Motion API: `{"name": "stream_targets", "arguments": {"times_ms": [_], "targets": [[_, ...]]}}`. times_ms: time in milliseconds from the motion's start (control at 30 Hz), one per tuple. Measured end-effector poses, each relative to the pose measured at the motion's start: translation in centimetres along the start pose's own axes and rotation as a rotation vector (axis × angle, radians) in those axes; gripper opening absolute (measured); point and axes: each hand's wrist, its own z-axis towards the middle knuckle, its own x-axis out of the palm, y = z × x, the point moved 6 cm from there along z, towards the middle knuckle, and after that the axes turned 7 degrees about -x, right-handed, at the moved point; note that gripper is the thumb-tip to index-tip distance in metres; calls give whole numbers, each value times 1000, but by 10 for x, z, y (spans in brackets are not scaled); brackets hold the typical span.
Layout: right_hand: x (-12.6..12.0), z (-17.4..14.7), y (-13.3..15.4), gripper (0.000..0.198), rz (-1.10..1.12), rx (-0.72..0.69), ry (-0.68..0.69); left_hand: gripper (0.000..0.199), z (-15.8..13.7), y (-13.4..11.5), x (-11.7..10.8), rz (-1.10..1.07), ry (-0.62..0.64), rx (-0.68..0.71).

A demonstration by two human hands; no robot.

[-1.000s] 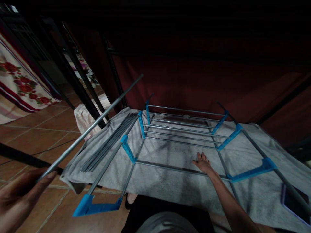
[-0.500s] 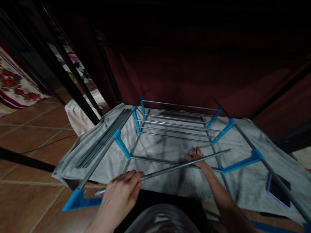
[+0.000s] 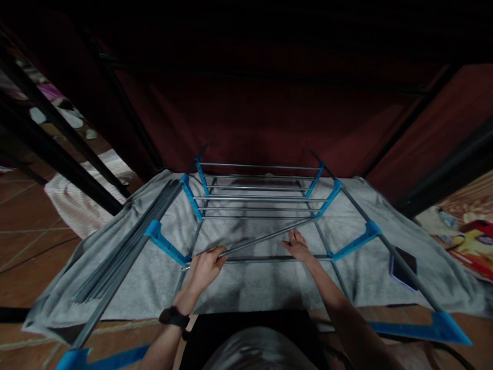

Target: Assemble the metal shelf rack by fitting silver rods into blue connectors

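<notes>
A dark red backdrop [image 3: 269,123] is fronted by a grey blanket [image 3: 138,288]. On the blanket a rack frame [image 3: 258,260] of grey tubes and blue joints is laid out, with a bundle of tubes [image 3: 125,244] at left. A loose tube [image 3: 265,238] is slanted across the frame's open middle, its near end grasped in the grip of the left hand [image 3: 208,264]. Beside the tube, the right hand's [image 3: 297,247] grip is released, fingers apart. At right, a phone [image 3: 399,272] is crossed by a side tube.
</notes>
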Motion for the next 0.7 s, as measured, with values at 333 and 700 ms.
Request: {"name": "stream_targets", "arguments": {"times_ms": [333, 700], "targets": [[-5, -16, -2, 62, 49, -114, -46, 35, 42, 17, 21, 66, 7, 129], [-19, -25, -11, 50, 263, -103, -276, 32, 66, 19, 36, 184, 17, 75]]}}
